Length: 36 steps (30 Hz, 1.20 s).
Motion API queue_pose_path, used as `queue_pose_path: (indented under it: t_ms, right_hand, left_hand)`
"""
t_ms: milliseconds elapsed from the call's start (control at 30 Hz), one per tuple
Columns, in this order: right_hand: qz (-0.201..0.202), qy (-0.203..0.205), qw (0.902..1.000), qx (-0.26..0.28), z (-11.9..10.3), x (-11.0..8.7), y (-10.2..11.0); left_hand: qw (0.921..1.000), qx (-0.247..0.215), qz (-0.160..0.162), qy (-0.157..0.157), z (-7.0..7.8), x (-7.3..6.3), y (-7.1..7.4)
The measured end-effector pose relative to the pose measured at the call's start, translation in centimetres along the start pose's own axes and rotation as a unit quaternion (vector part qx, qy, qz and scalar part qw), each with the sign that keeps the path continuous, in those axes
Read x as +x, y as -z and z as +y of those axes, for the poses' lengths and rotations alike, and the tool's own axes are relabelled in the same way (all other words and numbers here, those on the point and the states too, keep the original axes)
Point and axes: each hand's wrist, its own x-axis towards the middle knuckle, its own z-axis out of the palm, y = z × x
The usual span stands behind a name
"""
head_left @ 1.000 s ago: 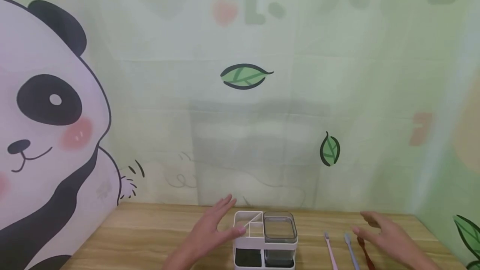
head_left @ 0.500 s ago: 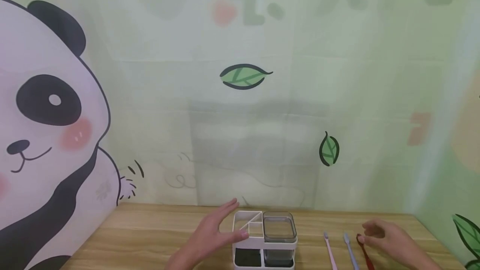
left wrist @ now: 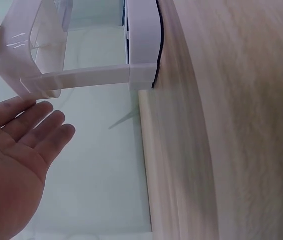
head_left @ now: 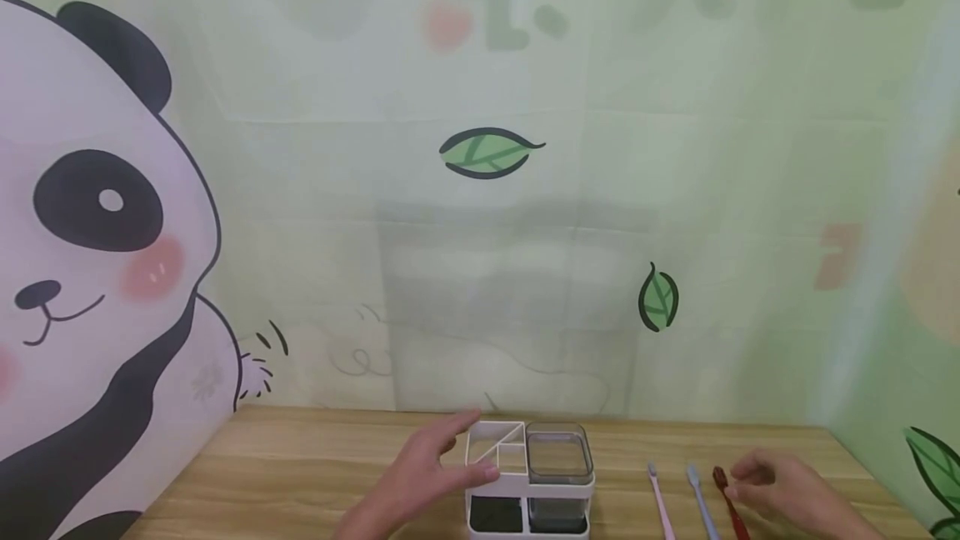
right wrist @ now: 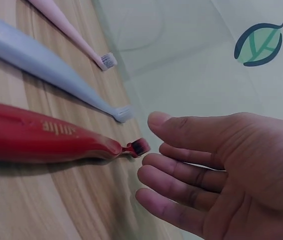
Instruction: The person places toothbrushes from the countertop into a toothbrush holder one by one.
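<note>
A white toothbrush holder [head_left: 501, 485] stands on the wooden table, with divided top slots and a clear grey cup [head_left: 559, 473] in its right half. Beside its left side is my left hand [head_left: 420, 467], thumb at the front and fingers behind. In the left wrist view, the straight fingertips are right at the holder's corner [left wrist: 14, 60]. My right hand [head_left: 787, 488] hovers next to the red toothbrush [head_left: 737, 518], which lies on the table. Seen from the right wrist, loosely bent fingers [right wrist: 169, 185] and thumb are beside its bristle head, gripping nothing.
Left of the red toothbrush lie a blue toothbrush [head_left: 703, 505] and a pink toothbrush [head_left: 660, 503], roughly parallel. Behind the table [head_left: 300, 473] hangs a pale green backdrop [head_left: 315, 190] printed with a panda and leaves.
My right hand has come down and slightly right, toward the red toothbrush, its fingers bending more. My left fingers have lowered a little toward the holder. The holder and toothbrushes stay put.
</note>
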Motion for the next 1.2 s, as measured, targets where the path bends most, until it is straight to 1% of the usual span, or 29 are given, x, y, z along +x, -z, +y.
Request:
queue_pose_path:
  t_ms: [167, 267, 500, 600, 800, 833, 933, 1067, 1200]
  right_hand:
    - [-0.012, -0.024, 0.9995, 0.016, 0.4, 0.0, -0.2]
    - [-0.017, -0.039, 0.999, 0.017, 0.5, 0.1, -0.3]
    - [-0.025, -0.038, 0.9987, 0.022, 0.6, -0.1, -0.6]
    - [-0.028, -0.037, 0.9988, 0.013, 0.6, -0.2, -0.7]
    - [-0.032, -0.057, 0.9978, -0.007, 0.2, -0.2, -1.0]
    - [-0.031, -0.063, 0.9975, -0.006, 0.1, -0.2, -1.0]
    - [-0.032, -0.062, 0.9976, 0.0, 0.1, -0.1, -1.2]
    - [-0.031, -0.05, 0.9981, 0.016, 0.2, -0.2, -1.4]
    - [-0.032, -0.073, 0.9964, 0.029, 0.0, -0.3, -1.5]
  left_hand:
    - [1.0, 0.003, 0.008, 0.001, -0.1, 0.0, -0.1]
    - [0.9999, 0.009, 0.014, 0.0, -0.2, -0.1, -0.2]
    - [0.9997, -0.014, 0.017, 0.004, 0.0, 0.0, -0.2]
    - [0.9997, -0.015, 0.019, 0.009, 0.1, 0.0, -0.2]
    - [0.9996, -0.019, 0.018, 0.01, 0.2, 0.0, -0.1]
    - [0.9996, -0.019, 0.017, 0.011, 0.3, 0.0, -0.1]
    - [0.9996, -0.02, 0.016, 0.015, 0.3, 0.0, -0.1]
    - [0.9996, -0.019, 0.017, 0.016, 0.4, 0.0, 0.0]
    - [0.9996, -0.016, 0.019, 0.012, 0.4, 0.0, -0.1]
